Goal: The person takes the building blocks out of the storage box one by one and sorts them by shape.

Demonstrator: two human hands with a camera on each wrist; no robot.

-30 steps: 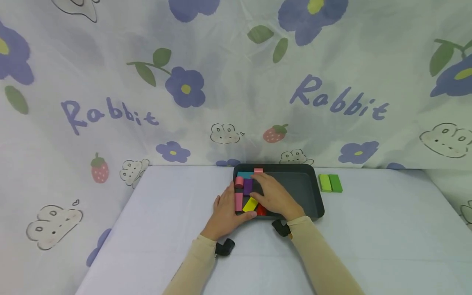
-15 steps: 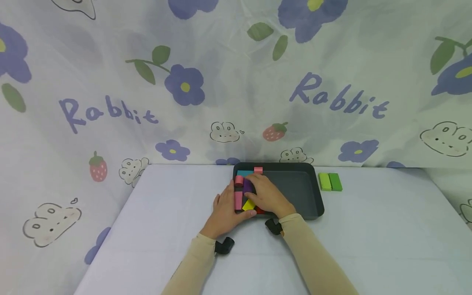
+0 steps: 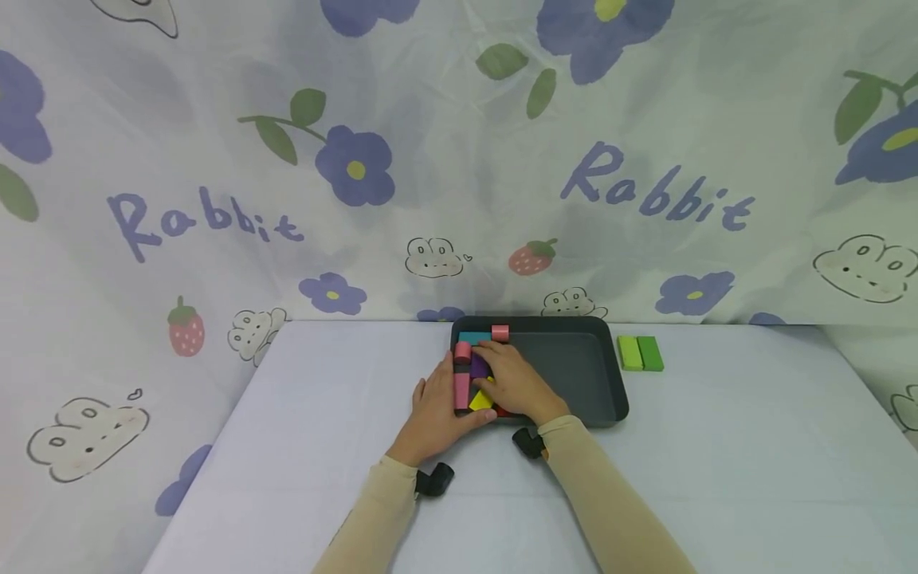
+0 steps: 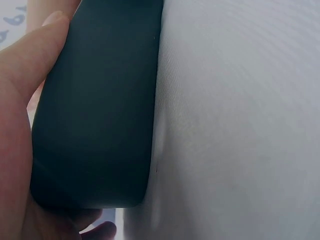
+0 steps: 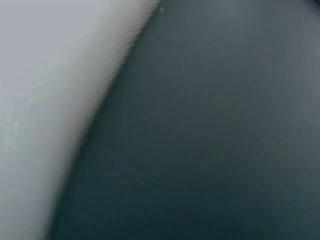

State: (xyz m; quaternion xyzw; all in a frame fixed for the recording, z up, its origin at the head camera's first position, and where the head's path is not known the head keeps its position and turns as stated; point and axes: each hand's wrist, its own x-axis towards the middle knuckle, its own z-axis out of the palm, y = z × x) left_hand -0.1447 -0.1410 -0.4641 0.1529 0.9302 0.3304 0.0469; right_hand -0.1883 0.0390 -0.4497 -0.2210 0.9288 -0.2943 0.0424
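Observation:
A dark grey tray (image 3: 621,391) holds several coloured blocks in its left part. My left hand (image 3: 433,418) braces its front left corner, fingers stretched along the left side and thumb along the front; the left wrist view shows that thumb (image 4: 42,47) at the rim. Reaching over the front rim, my right hand (image 3: 522,384) pinches a purple block (image 3: 479,367) between fingertips and thumb, covering part of it. A yellow block (image 3: 480,400) lies tilted under the thumb, and a red block (image 3: 504,413) is mostly hidden. A pink cylinder (image 3: 462,352) and a pink block (image 3: 462,391) line the left wall.
Along the tray's back wall lie a blue block (image 3: 473,338) and a small pink block (image 3: 500,332). Outside, right of the tray, a light green block (image 3: 630,353) and a green block (image 3: 650,353) stand side by side. A patterned cloth (image 3: 459,199) hangs behind the table.
My right hand has shifted left and closed in around the purple block, covering more of the red one. The left hand keeps its place at the tray's corner.

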